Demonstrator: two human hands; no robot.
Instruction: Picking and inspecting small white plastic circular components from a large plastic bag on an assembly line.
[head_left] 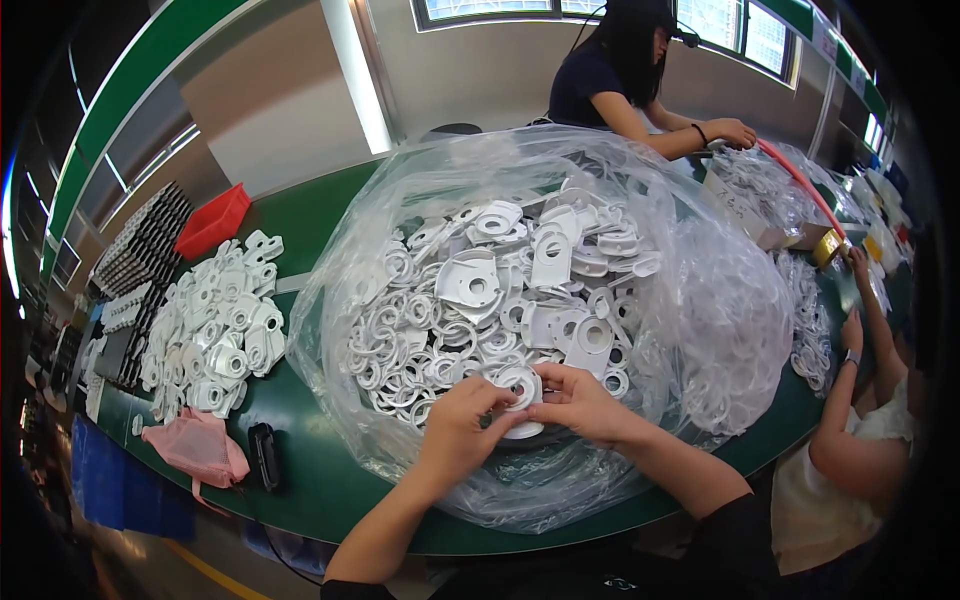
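Plastic bag (720, 330) full of white parts (480, 290); both hands grip one.

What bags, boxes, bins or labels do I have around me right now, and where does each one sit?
Clear plastic bag: centre of the green table, open, bulging with white plastic parts; both hands work at its near rim.
Red bin: far left, rectangular, shallow.
Pink pouch: near left edge, soft, crumpled.
Cardboard box: far right, by another person, pale brown.
Second clear bag: far right, crumpled.
No screens visible.
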